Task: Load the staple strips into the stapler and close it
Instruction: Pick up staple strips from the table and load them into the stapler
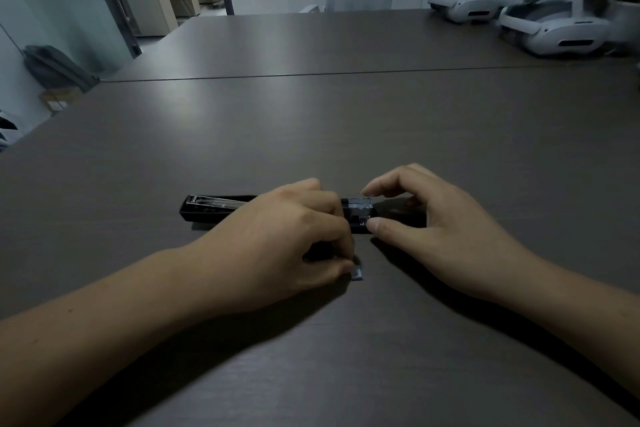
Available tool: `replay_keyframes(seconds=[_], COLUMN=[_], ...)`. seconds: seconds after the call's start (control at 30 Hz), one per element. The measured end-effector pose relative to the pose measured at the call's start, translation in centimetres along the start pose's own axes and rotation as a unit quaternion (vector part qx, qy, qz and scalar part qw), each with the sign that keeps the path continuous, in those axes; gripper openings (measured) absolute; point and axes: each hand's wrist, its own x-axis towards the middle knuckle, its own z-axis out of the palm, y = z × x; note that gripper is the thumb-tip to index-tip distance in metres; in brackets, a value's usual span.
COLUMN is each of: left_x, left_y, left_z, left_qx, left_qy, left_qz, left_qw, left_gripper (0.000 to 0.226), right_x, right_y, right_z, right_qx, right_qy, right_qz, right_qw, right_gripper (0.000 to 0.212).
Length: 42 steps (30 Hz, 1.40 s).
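Headsets (568,32) sit far right; left hand (287,236) covers stapler (214,209), perhaps pinching staple strip (357,274).

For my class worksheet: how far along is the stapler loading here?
Done: the stapler lies open on the table. In hand: the right hand pinches its metal middle; the left hand seems to pinch a strip beside it. Left: seat the strip, then close the stapler.

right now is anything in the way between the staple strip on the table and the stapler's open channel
No separate object. The staple strip lies by the thumb of the left hand, just short of the stapler. That hand itself covers the channel's middle; its shiny left end is bare. The right hand pinches the hinge end.
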Motion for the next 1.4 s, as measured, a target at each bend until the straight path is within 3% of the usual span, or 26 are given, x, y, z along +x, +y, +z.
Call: replay_keyframes(seconds=[0.37, 0.53, 0.63, 0.73, 0.83, 1.1, 1.2, 1.4], left_x=[0.3, 0.2, 0.3, 0.2, 0.1, 0.6, 0.8, 0.7], left_y=[0.3, 0.0, 0.3, 0.5, 0.4, 0.5, 0.7, 0.8], left_z=[0.5, 0.0, -0.2, -0.4, -0.4, 0.0, 0.0, 0.0], left_qx=[-0.010, -0.030, -0.029, -0.026, -0.024, 0.003, 0.015, 0.011], left_qy=[0.020, 0.123, 0.210, 0.248, 0.266, 0.297, 0.298, 0.266], left_qz=[0.000, -0.026, -0.042, -0.045, -0.043, -0.038, -0.030, -0.015], left_qw=[1.000, 0.992, 0.976, 0.967, 0.963, 0.954, 0.954, 0.964], left_gripper=[0.004, 0.007, 0.007, 0.007, 0.008, 0.010, 0.013, 0.007], right_x=[-0.1, -0.1, -0.2, -0.2, -0.1, -0.1, 0.1, 0.0], right_y=[-0.1, -0.4, -0.7, -0.8, -0.7, -0.9, -0.8, -1.0], right_z=[0.0, 0.0, -0.1, 0.0, 0.1, 0.1, 0.0, 0.1], right_qx=[-0.014, 0.006, 0.065, 0.217, 0.352, 0.456, 0.448, 0.399], right_qy=[0.011, 0.030, 0.019, -0.016, -0.041, -0.097, -0.098, -0.066], right_qz=[0.000, -0.017, -0.035, -0.013, 0.029, 0.050, 0.055, 0.038], right_qw=[1.000, 0.999, 0.997, 0.976, 0.934, 0.883, 0.887, 0.914], right_gripper=[0.024, 0.019, 0.007, 0.018, 0.030, 0.024, 0.025, 0.005])
